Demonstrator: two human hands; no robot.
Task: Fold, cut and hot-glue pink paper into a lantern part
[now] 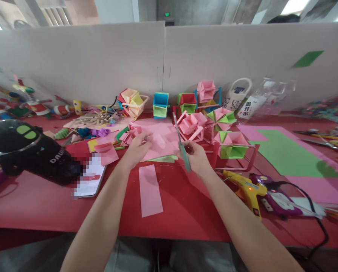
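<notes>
Midway between the red-covered table's [183, 211] near and far edges, the right hand [196, 156] clasps green-handled metal scissors [183, 150]; the left hand [140, 146], fingers half curled, is at pink paper sheets [157, 130], its grip unclear.

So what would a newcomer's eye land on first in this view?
Probably the bright folded-paper pieces, such as the pink and green one to the right of the hands. Next, the yellow glue gun at front right, its small orange light glowing, and the big black bottle lying tilted at far left.
</notes>
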